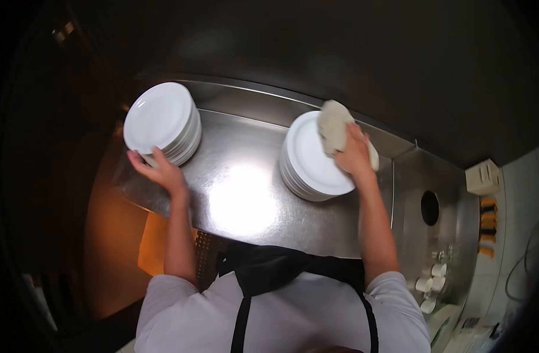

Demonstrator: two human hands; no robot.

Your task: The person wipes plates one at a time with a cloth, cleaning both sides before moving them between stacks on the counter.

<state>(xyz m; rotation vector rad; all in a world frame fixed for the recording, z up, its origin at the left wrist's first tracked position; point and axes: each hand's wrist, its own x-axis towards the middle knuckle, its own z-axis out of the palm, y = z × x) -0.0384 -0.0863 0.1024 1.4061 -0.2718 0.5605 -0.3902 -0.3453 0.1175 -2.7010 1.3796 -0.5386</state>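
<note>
A tall stack of white plates (160,115) stands at the left of the steel counter (234,141). At its near edge is my left hand (156,170), with thumb and fingers apart right by the rims. Farther right there is a second stack of white plates (310,156). My right hand (356,154) presses a beige cloth (334,126) onto the right side of its top plate. Part of the cloth hangs over the plate's edge beyond my fingers.
A raised steel ledge and dark wall (269,47) run behind the counter. On the right are a round hole (430,207), several white cups (439,270), a block (483,177) and yellow-and-black handles (488,226). An orange container (153,244) sits below at the left.
</note>
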